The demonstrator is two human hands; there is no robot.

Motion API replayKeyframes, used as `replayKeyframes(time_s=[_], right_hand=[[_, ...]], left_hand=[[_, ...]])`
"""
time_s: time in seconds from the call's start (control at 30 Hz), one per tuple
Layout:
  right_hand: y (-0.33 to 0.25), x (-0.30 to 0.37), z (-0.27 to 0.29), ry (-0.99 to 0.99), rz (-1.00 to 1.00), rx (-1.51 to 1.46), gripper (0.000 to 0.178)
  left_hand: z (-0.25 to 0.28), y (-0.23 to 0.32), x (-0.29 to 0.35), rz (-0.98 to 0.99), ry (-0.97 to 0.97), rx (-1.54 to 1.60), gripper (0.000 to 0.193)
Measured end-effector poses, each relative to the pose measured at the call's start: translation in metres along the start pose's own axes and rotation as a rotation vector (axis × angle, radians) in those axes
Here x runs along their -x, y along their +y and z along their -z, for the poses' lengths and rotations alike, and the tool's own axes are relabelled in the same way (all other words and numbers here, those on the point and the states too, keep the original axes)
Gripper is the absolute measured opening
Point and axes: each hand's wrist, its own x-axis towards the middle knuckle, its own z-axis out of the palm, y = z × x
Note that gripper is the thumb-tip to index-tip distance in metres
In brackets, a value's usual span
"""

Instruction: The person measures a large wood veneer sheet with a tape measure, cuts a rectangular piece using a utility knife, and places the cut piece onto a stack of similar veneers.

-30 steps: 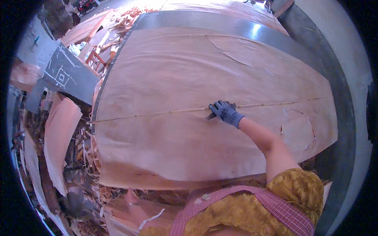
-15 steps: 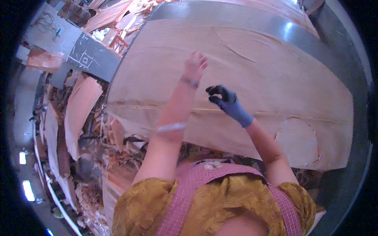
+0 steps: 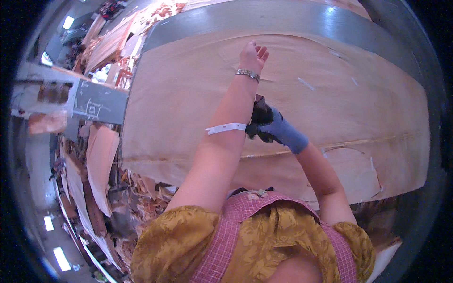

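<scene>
My bare left hand point(image 3: 255, 55) is held over a large tan wood veneer sheet point(image 3: 188, 89), fingers loosely apart and holding nothing. A metal wristband point(image 3: 248, 73) sits on that wrist. Across the left forearm lies a strip of white tape point(image 3: 225, 128), its left end standing off the skin. My right hand point(image 3: 266, 123), in a blue-grey glove with black fingers, is at the inner side of this forearm. Its fingers are closed at the strip's right end; the fingertips are partly hidden. Short white tape pieces point(image 3: 306, 84) lie on the sheet.
A seam point(image 3: 349, 143) crosses the sheet, with a rounded cut outline point(image 3: 353, 170) at the right. Grey metal surface point(image 3: 283, 18) shows beyond it. Broken veneer pieces point(image 3: 100, 160) and scraps lie at the left, near a grey panel with chalk marks point(image 3: 99, 106).
My right hand has moved left onto the left forearm, at the tape strip. My left hand has moved farther forward and right. The whole view has shifted.
</scene>
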Motion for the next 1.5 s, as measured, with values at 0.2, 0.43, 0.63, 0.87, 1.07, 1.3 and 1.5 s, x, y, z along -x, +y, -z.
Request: replayKeyframes(time_s=[0.2, 0.43, 0.63, 0.87, 1.07, 1.3, 1.5], right_hand=[[-0.001, 0.001, 0.032, 0.006, -0.367, 0.088, 0.02], [-0.011, -0.01, 0.074, 0.252, -0.692, 0.128, 0.022], [-0.014, -0.056, 0.108, 0.434, -0.627, 0.143, 0.023], [-0.005, -0.127, 0.126, 0.613, -0.329, 0.009, 0.025], [0.078, -0.125, 0.133, 0.611, -0.467, -0.259, 0.025], [0.112, -0.111, 0.138, 0.597, -0.481, -0.312, 0.023], [0.124, -0.116, 0.163, 0.518, -0.324, 0.517, 0.024]], left_hand=[[0.057, -0.063, -0.084, -0.654, -0.235, -1.499, 0.056], [0.155, -0.04, -0.097, -1.012, -0.418, -2.006, 0.077], [0.19, -0.033, -0.112, -0.952, -0.443, -1.97, 0.074], [0.192, -0.024, -0.121, -0.975, -0.492, -1.788, 0.059], [0.177, -0.026, -0.106, -1.113, -0.594, -1.682, 0.045], [0.171, -0.043, -0.087, -1.008, -0.744, -1.828, 0.043], [0.175, -0.054, -0.077, -1.16, -0.775, -1.913, 0.055]])
